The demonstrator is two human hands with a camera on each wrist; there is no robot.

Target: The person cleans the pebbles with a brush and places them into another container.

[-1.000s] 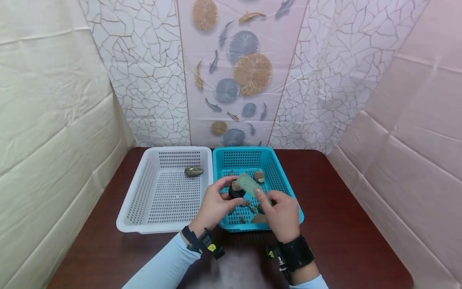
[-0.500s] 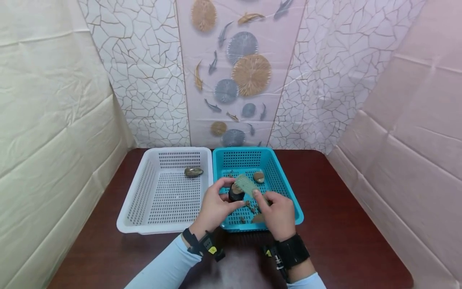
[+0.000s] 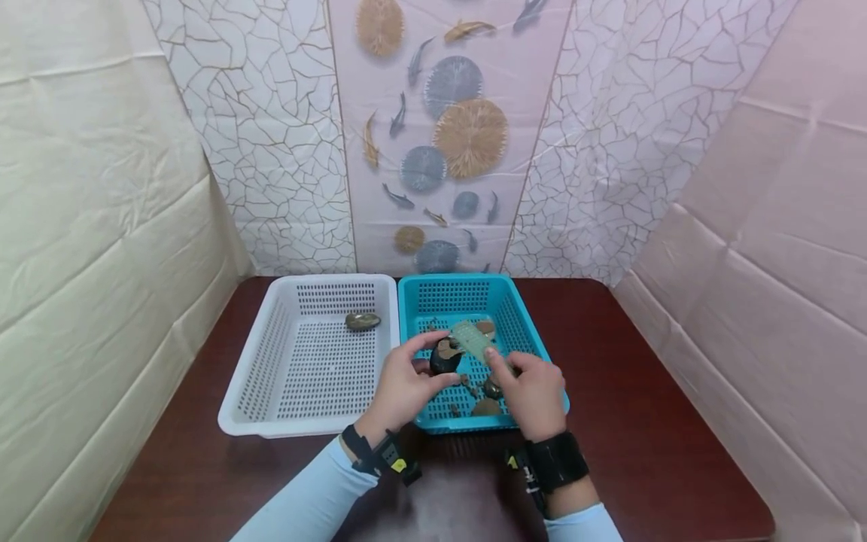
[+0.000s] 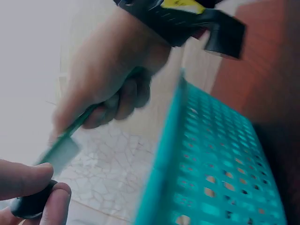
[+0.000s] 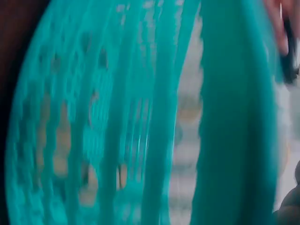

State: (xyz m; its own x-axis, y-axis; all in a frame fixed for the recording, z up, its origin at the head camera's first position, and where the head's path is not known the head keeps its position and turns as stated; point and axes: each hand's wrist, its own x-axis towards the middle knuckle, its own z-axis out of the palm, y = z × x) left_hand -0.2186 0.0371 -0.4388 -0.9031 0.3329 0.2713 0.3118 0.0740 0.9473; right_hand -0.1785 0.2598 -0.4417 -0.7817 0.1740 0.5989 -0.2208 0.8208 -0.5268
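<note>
Dark stone in the left hand, brush in the right, over the turquoise basket

The left hand (image 3: 406, 380) grips a dark stone (image 3: 444, 363) between thumb and fingers, its brown-patched face turned up. The right hand (image 3: 533, 391) is curled round the handle of a green brush (image 3: 472, 341), thumb laid along it, with the head slanting towards the stone. The left wrist view sets the pale bristles right beside the left thumb and the stone; whether they touch it cannot be told. The right wrist view is mostly blurred basket wall.

The step in hand looks to be brushing the brown coating off this stone, partly done by the look of it, since dark surface shows around the patch. The next move seems to call for a steady left grip, bristles laid flat on the brown, and perhaps a slight turn of the stone to expose what is left.

Beneath the hands is the turquoise basket (image 3: 455, 278). In it lie a brown-and-pale stone (image 3: 485, 328) beyond the brush, a dark, glossy stone (image 3: 492, 388) near the right hand, a flat brown piece (image 3: 486, 407) by the near wall, and brown crumbs (image 3: 454, 412). Just to the left, the white basket (image 3: 318, 376) holds one streaked stone (image 3: 362, 321), seemingly a cleaned one. Both baskets rest on a dark red table (image 3: 643, 406).
</note>
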